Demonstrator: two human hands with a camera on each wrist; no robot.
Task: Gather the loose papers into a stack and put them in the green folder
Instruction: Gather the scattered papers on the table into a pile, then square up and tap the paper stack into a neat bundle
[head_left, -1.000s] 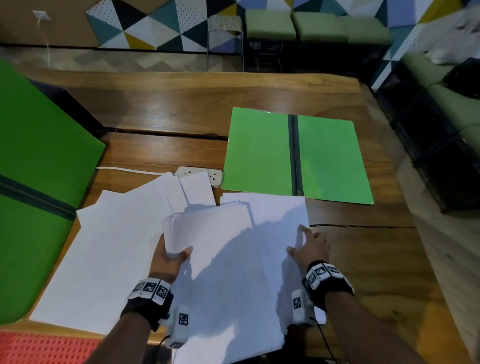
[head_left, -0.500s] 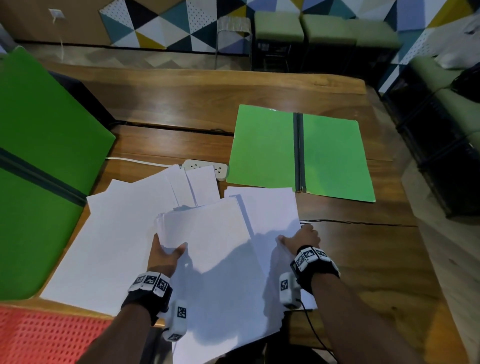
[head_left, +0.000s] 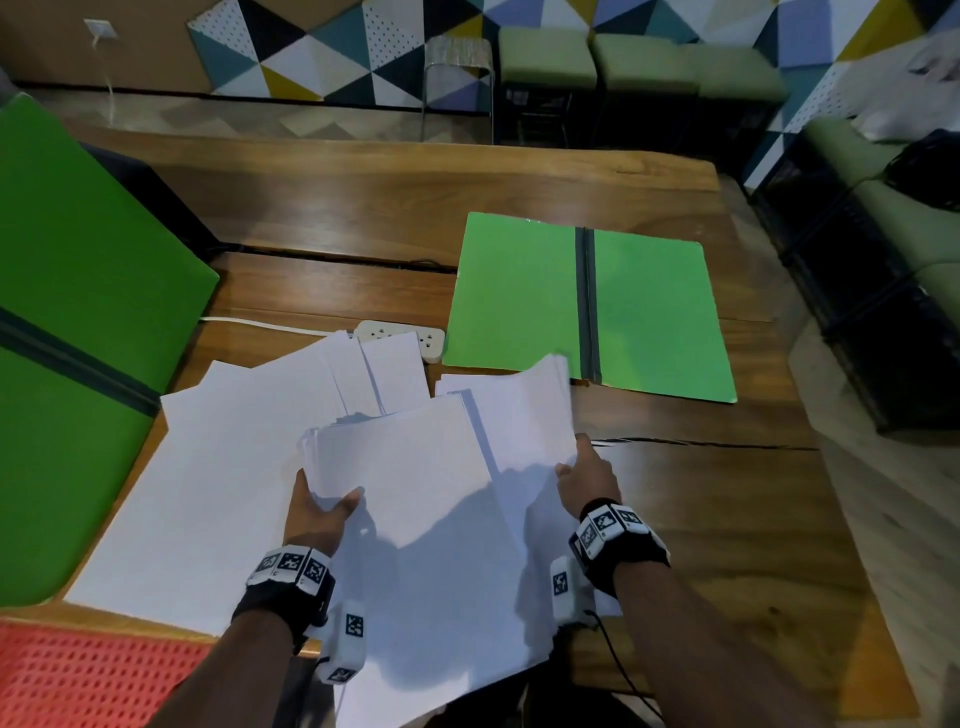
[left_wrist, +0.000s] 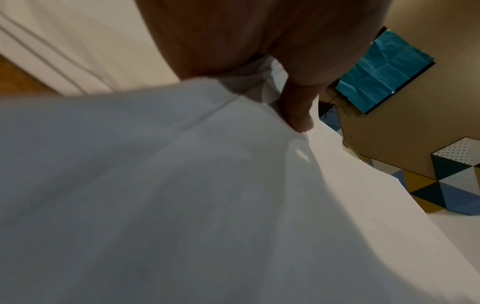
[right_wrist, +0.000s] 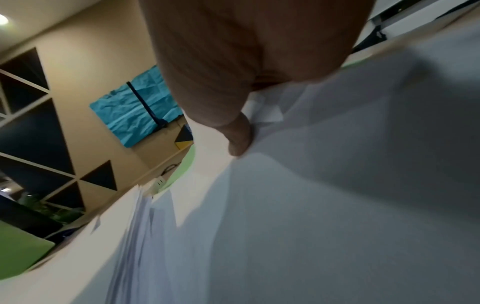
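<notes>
A thick stack of white papers (head_left: 426, 499) is lifted off the wooden table, its far edge tilted up. My left hand (head_left: 317, 512) grips the stack's left edge, thumb (left_wrist: 296, 109) on top and fingers underneath. My right hand (head_left: 584, 480) grips a second bunch of sheets (head_left: 524, 415) at its right edge, thumb (right_wrist: 237, 133) pressed on top; this bunch's far corner overlaps the open green folder (head_left: 649, 306), which lies flat at centre right. More loose white sheets (head_left: 218, 478) lie spread on the table to the left.
A second large green folder (head_left: 67, 332) stands tilted at the left edge. A white power strip (head_left: 402, 332) with its cable lies behind the papers. A red mesh surface (head_left: 78, 675) is at the near left. Green stools and a bench stand beyond the table.
Both hands have raised the papers off the table. The right hand has slid under the right bunch and lifted it, so its far corner now reaches over the green folder's near edge.
</notes>
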